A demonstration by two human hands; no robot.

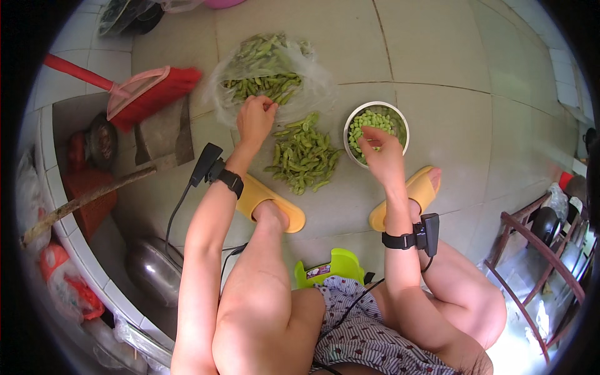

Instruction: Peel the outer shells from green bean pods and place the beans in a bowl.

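Observation:
A clear plastic bag (314, 77) on the tiled floor holds many green soybean pods (267, 86). My left hand (255, 117) is at the bag's near edge, thumb and fingertips close together by the pods; whether a pod is between them I cannot tell. Nearer to me lies a heap of green pods and hulls (304, 157). To its right stands a round metal bowl (407, 129) with shelled green beans (372, 123) in it. Above the bowl's near side is my right hand (382, 152), fingers curled with the thumb apart from them, and no bean visible in its grasp.
Yellow slippers (272, 204) are on my feet, close to the heap and bowl. A red broom (154, 96) leans at the left, above a metal basin (154, 272). A bright green plastic stool (330, 269) is beneath me. At the right stands a brown rack (539, 253).

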